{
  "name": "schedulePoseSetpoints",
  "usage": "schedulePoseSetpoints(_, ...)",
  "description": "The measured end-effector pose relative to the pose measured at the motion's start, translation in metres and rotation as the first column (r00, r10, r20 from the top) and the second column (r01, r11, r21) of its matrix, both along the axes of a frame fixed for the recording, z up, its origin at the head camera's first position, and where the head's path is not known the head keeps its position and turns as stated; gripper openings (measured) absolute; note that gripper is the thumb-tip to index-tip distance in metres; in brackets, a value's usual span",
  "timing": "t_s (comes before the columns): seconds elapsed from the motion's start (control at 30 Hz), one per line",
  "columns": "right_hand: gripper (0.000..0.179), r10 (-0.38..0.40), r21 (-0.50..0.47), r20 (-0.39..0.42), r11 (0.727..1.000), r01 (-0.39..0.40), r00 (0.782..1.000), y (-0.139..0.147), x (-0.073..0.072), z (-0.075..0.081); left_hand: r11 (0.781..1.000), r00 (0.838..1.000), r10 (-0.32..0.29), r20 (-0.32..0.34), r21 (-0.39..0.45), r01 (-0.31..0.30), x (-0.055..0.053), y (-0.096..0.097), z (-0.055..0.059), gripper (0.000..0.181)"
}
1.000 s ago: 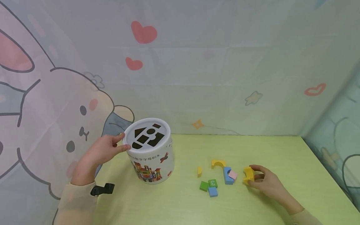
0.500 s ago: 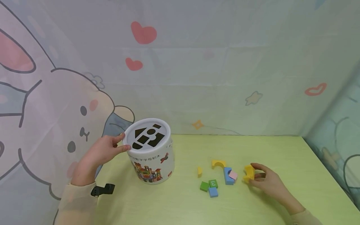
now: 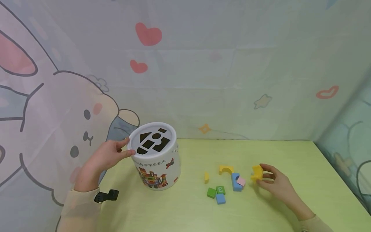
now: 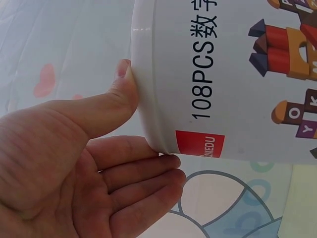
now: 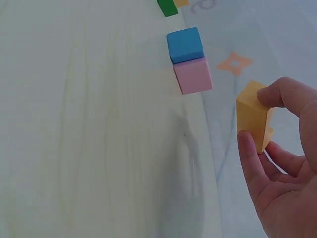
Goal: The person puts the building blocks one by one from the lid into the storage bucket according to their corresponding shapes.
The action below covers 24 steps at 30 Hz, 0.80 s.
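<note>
My left hand holds the lid rim of a white cylindrical block bucket, thumb and index finger at the edge. The lid has several dark shape-cut holes. On the right, my right hand pinches a yellow arch block between thumb and fingers, held above the table. In the right wrist view the yellow block shows its flat sides. Left of that hand lies a blue block with a curved notch, a pink block against it.
Several other blocks lie mid-table: a yellow arch, a small yellow half-round piece, a green block, a green numbered block and a blue block. Behind the table hangs a printed cloth.
My right hand has risen slightly with the yellow arch block, which has tilted in the fingers. My left hand and the bucket have stayed in place.
</note>
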State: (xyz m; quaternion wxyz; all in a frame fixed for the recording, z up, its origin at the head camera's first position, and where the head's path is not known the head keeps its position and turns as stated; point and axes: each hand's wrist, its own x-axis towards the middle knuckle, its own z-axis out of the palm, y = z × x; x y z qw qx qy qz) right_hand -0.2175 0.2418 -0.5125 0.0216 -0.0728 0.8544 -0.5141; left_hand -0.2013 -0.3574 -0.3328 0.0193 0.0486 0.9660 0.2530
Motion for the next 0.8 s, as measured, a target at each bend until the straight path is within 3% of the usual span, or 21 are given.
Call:
schedulePoseSetpoints(0.6,0.075,-0.048,-0.018,-0.095,0.999,0.046,0.994,-0.025,-0.006,0.023,1.000,1.000,0.000,-0.002,0.026,0.000,-0.002,0.001,-0.001,0.080)
schedulePoseSetpoints(0.8,0.065,-0.017,-0.051,-0.188,0.999,0.008,0.982,-0.048,-0.011,0.030,1.000,1.000,0.002,0.000,0.030,-0.002,-0.002,0.001,-0.001,0.081)
